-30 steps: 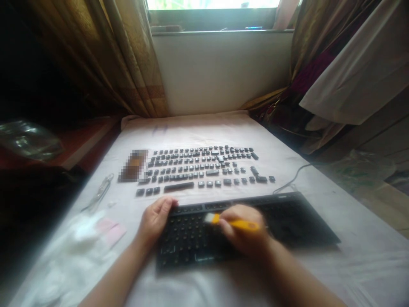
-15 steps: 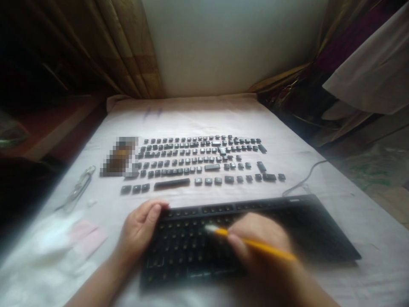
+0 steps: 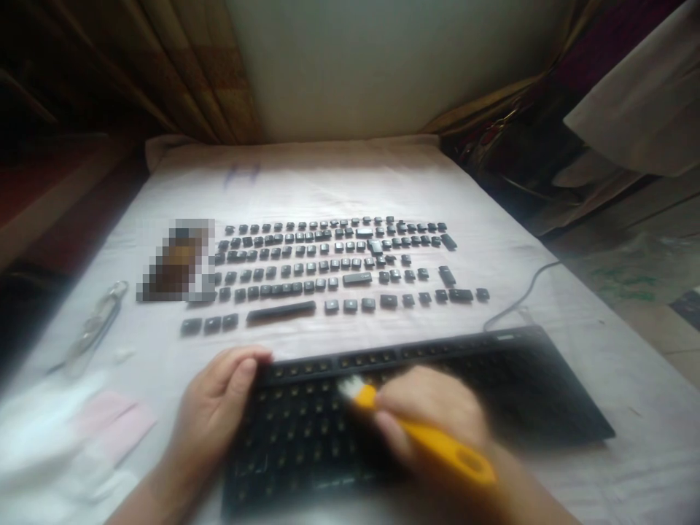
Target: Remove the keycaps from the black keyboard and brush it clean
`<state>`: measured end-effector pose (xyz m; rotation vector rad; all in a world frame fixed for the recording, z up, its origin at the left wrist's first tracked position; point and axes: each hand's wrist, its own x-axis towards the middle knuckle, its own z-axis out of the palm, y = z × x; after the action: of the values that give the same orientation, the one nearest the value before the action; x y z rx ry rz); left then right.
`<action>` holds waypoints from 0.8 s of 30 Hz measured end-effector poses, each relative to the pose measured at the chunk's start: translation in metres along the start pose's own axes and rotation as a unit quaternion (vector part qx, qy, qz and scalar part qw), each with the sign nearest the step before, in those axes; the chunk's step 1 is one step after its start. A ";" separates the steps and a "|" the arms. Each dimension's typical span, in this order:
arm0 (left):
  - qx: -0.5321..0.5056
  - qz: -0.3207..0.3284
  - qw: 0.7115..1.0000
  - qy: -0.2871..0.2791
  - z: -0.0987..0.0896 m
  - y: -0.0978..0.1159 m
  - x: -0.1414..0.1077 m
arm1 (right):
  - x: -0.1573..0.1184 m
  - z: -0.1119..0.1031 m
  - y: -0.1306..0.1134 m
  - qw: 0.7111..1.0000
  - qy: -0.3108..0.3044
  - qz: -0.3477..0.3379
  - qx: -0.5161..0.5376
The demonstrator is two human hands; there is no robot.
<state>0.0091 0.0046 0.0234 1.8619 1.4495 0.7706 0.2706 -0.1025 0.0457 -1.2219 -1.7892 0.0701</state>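
A black keyboard (image 3: 541, 394) lies on the cloth-covered table, its keycaps off and rows of small posts showing. At its upper left corner my left hand (image 3: 222, 397) grips the edge, thumb on top. My right hand (image 3: 437, 408) is closed around a yellow-handled brush (image 3: 451, 452). The brush's pale bristles (image 3: 353, 389) rest on or just above the upper left part of the keyboard; blur hides which. Beyond the keyboard, loose black keycaps (image 3: 281, 312) lie in several rows, the long space bar among the nearest ones.
A pixelated rectangle (image 3: 178, 262) covers something left of the keycaps. Nearer the left edge are a coiled cable (image 3: 98, 324), a pink cloth or paper (image 3: 117, 423) and white crumpled material (image 3: 44, 437). The keyboard's cord (image 3: 519, 299) trails off the right side of the table.
The view has shifted slightly, moving the keycaps left and up. The brush has turned in my right hand, showing its broad handle side. My left hand still holds the keyboard's corner.
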 end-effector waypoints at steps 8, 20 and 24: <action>-0.008 -0.004 1.000 -0.006 0.001 0.004 0.001 | -0.001 -0.009 -0.002 1.000 0.008 0.011 -0.016; -0.035 0.005 0.999 -0.009 0.003 0.002 0.002 | 0.001 -0.008 -0.003 0.999 0.010 0.019 0.023; -0.033 0.007 0.999 -0.013 0.003 0.004 0.003 | 0.003 -0.026 -0.004 0.998 0.011 0.056 -0.008</action>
<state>0.0144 0.0059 0.0244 1.8277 1.3792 0.7902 0.2864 -0.1135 0.0639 -1.3291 -1.7048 0.1067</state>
